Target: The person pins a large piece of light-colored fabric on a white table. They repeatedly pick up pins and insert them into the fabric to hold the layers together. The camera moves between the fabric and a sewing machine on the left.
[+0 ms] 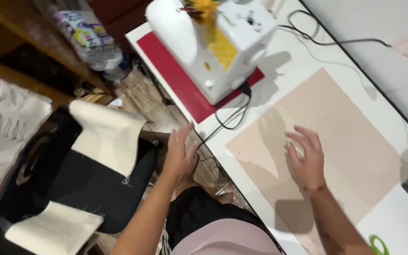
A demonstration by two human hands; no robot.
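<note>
Leftmost, from where I watch, a patterned grey cloth (1,127) hangs at the frame edge, and beside it a black chair (95,184) carries two cream fabric pieces (107,137), one draped over its back and one lower down. Above them stands a wooden shelf (34,33) with a clear plastic bottle (93,42) leaning against it. My left hand (180,153) hovers off the table's edge, fingers spread apart, holding nothing, close to a black cable (223,125) that loops down from the white sewing machine (213,42). That machine sits on a red mat (180,80) at the far end of the white table (308,52), well apart from both hands. Further right, my right hand (305,158) lies open, fingers splayed, touching a large beige fabric sheet (350,141) spread flat on the table. A second cable (327,40) trails across the far tabletop. At the bottom right corner, green scissor handles (378,245) peek in just beside the sheet
</note>
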